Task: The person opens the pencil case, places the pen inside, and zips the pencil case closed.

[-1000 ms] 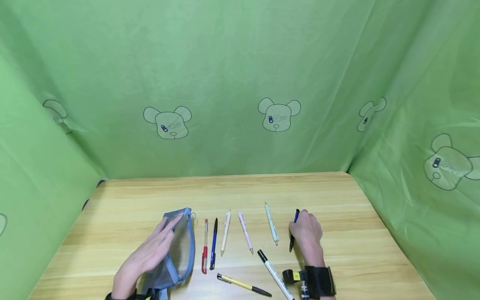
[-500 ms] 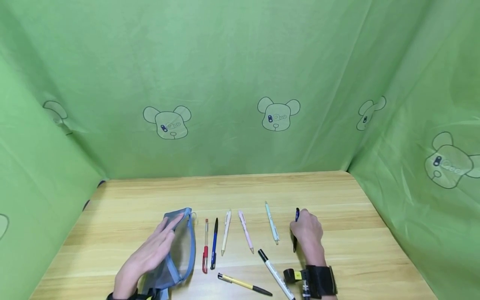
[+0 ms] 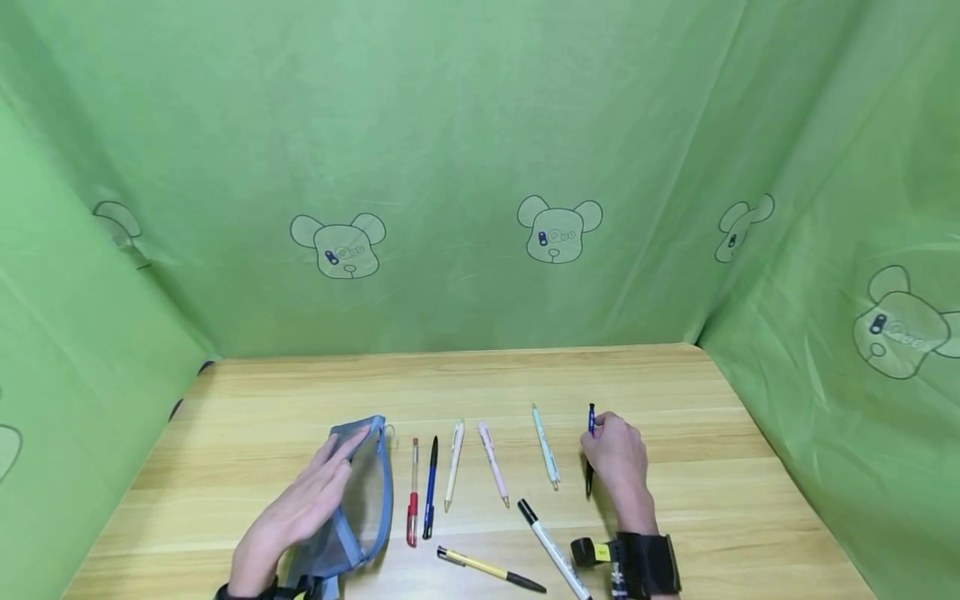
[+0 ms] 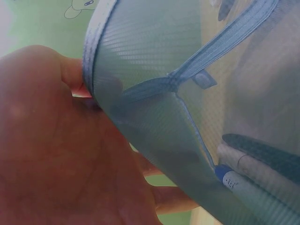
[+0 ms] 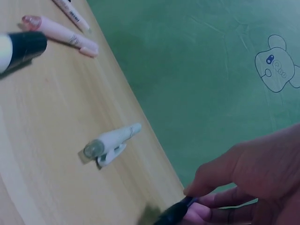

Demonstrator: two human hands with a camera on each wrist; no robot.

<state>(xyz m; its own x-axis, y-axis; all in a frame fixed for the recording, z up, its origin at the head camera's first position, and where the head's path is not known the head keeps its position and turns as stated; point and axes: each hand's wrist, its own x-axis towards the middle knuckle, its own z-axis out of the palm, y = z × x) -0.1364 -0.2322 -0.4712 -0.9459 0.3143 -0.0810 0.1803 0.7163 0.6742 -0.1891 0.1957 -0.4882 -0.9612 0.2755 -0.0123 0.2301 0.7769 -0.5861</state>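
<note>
My left hand (image 3: 318, 492) rests with straight fingers against a blue-grey mesh pencil pouch (image 3: 322, 550); its thumb is hard to make out. In the left wrist view several pens (image 4: 234, 180) show through the mesh. My right hand (image 3: 618, 458) pinches a dark blue and black pen (image 3: 588, 477) between thumb and fingers, close to the table. Nearest that hand lies a light blue pen (image 3: 546, 447). Further left are a lilac pen (image 3: 492, 462), a white pen (image 3: 453, 467), a blue pen (image 3: 430, 492) and a red-capped pen (image 3: 412, 504).
Toward the front of the wooden table (image 3: 720, 500) lie a yellow and black pen (image 3: 491, 569) and a white marker with a black cap (image 3: 553, 550). A green curtain (image 3: 465, 308) with bear faces encloses the back and sides.
My right hand has shifted slightly away from me, and the far end of its pen has moved further out past the fingers. The left hand and pouch stay put.
</note>
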